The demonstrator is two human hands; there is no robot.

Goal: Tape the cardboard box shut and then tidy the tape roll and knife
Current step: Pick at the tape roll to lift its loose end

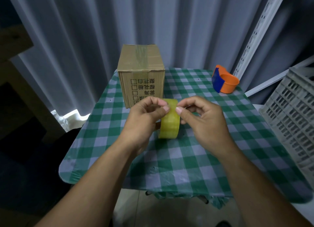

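A yellowish clear tape roll [169, 124] stands on edge above the middle of the checked table, held between both hands. My left hand [144, 119] grips its left side, thumb and forefinger pinching at the top rim. My right hand [203, 119] pinches the top edge of the roll with thumb and forefinger. Behind them stands the cardboard box [141, 72], flaps closed, with a strip of tape along its top seam and printed characters on its near face. An orange and blue tape cutter [224, 81] lies at the table's far right. No knife shows.
The table wears a green-and-white checked cloth [178, 162]. A grey plastic crate [294, 117] stands close on the right. Grey curtains hang behind, a white slotted rail [258, 32] leans at the upper right, and a wooden frame [15, 60] is at the left.
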